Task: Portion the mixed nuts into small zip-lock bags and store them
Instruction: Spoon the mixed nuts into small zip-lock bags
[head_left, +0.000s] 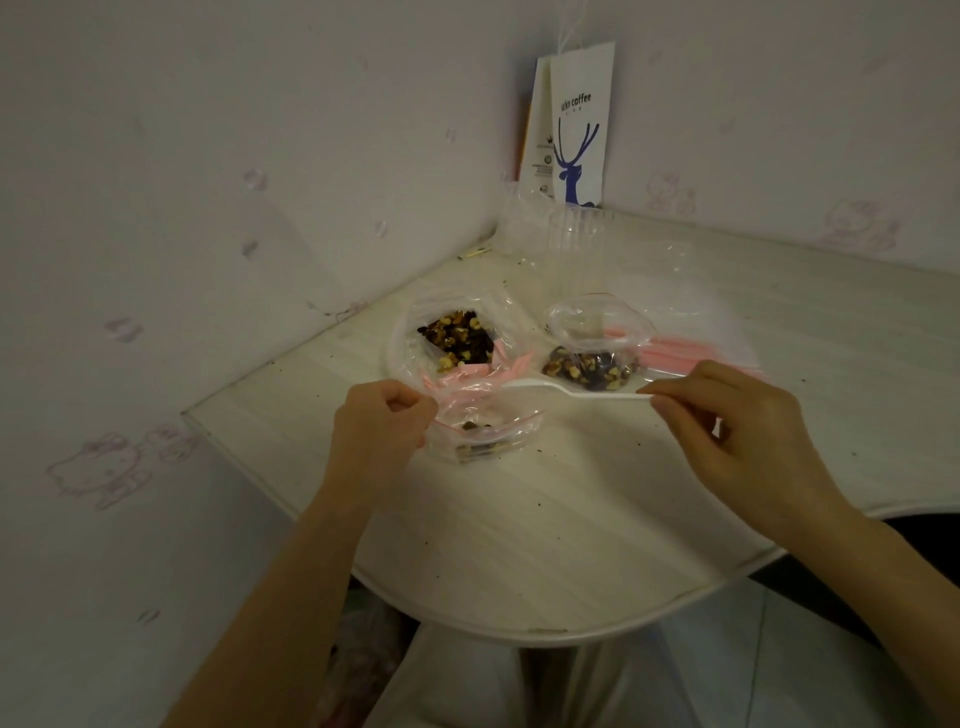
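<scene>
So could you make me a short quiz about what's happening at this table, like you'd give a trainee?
1. True or false: the right hand holds a white spoon by its handle.
2. What does the left hand pinch? A) a small bag with a few nuts in it B) a cup C) a lid
3. Fill in: the paper bag standing at the back shows a blue ____.

Key: 1 true; 2 A; 3 deer.
</scene>
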